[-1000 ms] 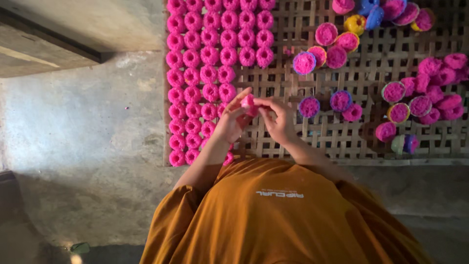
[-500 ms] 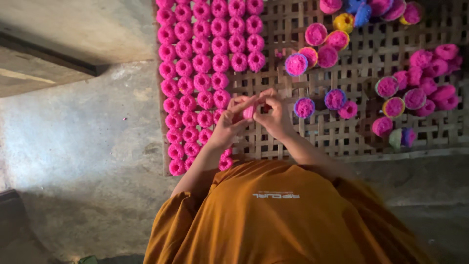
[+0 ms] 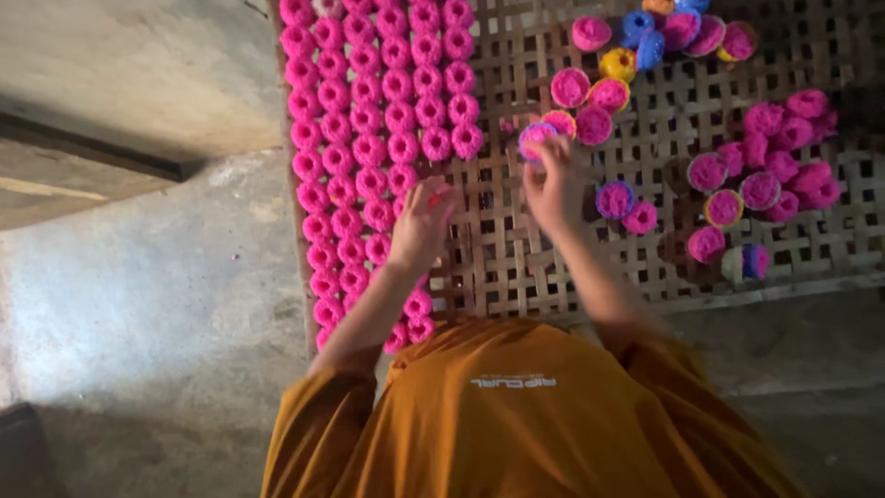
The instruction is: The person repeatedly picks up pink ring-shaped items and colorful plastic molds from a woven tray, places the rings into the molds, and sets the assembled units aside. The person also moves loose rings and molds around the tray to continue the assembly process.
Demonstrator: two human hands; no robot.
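Observation:
A bamboo lattice mat [image 3: 516,249] lies on the ground in front of me. Rows of small bright pink moulded pieces [image 3: 369,138] cover its left part. My left hand [image 3: 422,221] hovers at the inner edge of those rows, its fingertips pinched on one pink piece [image 3: 441,193]. My right hand [image 3: 553,180] reaches further up the mat, and its fingers close on a small purple-rimmed cup filled with pink [image 3: 535,138]. The picture is blurred around both hands.
Loose cups in pink, yellow, blue and purple sit in a cluster at the top [image 3: 645,46] and another at the right [image 3: 774,175] of the mat. Grey concrete floor [image 3: 138,304] lies to the left, with a raised ledge [image 3: 111,92] above it. My orange shirt [image 3: 516,415] fills the bottom.
My hands, together on one pink piece over the mat's middle, have parted. The left went toward the pink rows with the piece, and the right went up to the purple-rimmed cup.

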